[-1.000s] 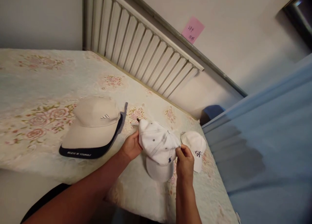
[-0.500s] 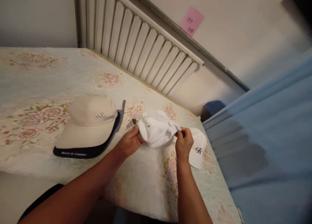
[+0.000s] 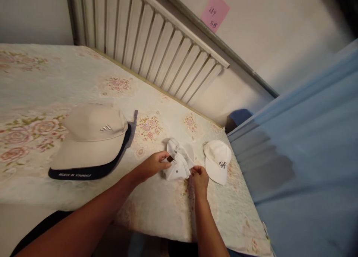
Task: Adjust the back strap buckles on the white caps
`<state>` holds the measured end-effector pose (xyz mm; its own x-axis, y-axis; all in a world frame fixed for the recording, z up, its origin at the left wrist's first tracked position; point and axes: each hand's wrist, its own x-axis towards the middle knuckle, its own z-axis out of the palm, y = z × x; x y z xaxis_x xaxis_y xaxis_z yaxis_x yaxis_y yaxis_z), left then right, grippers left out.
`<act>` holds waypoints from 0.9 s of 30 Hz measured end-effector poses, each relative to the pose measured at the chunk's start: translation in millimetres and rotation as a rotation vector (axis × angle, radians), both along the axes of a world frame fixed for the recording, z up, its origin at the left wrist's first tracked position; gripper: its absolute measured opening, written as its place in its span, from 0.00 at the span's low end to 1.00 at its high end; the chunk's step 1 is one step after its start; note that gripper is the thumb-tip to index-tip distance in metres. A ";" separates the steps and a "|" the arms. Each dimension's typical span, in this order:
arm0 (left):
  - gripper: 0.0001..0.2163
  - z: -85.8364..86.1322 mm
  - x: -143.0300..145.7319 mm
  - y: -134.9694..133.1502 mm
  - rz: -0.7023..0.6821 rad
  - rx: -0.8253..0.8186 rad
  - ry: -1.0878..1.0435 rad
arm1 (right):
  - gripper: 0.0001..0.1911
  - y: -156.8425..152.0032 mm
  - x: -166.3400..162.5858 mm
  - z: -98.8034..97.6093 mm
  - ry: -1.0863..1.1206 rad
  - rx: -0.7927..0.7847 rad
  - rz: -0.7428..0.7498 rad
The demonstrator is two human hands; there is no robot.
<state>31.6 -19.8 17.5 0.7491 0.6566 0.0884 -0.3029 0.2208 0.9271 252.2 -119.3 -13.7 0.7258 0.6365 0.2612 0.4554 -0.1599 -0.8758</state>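
Note:
Between my hands is a white baseball cap (image 3: 179, 163), turned so that its back opening and strap face upward. My left hand (image 3: 156, 163) grips the cap's left side, thumb and fingers closed on its edge. My right hand (image 3: 200, 175) pinches the cap's right edge, with the fingertips partly hidden. Just right of that hand lies another white cap (image 3: 218, 158) with a dark letter logo. On the left sits a beige cap (image 3: 95, 126) with a small striped logo, its brim resting over a dark navy brim (image 3: 81, 174) with white lettering.
A floral cloth (image 3: 120, 83) covers the surface. Behind it runs a white radiator (image 3: 156, 44), with a pink note (image 3: 215, 13) above. A blue curtain (image 3: 302, 145) hangs at the right, near a dark blue object (image 3: 239, 117). Another beige item (image 3: 25, 225) shows at the lower left.
Both hands have lowered the white cap and turned it, bringing its strap opening into view. My right hand has moved away from the cap with the letter logo, which is now fully visible.

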 end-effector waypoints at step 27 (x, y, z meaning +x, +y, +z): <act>0.10 0.0 10.5 -7.6 0.136 0.009 0.030 | 0.09 -7.3 -45.4 83.0 0.484 0.077 0.392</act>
<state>42.1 -27.4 17.5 0.6556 0.7515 0.0736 -0.3012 0.1708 0.9381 206.8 -126.6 69.3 0.4893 0.8720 0.0171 0.0167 0.0103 -0.9998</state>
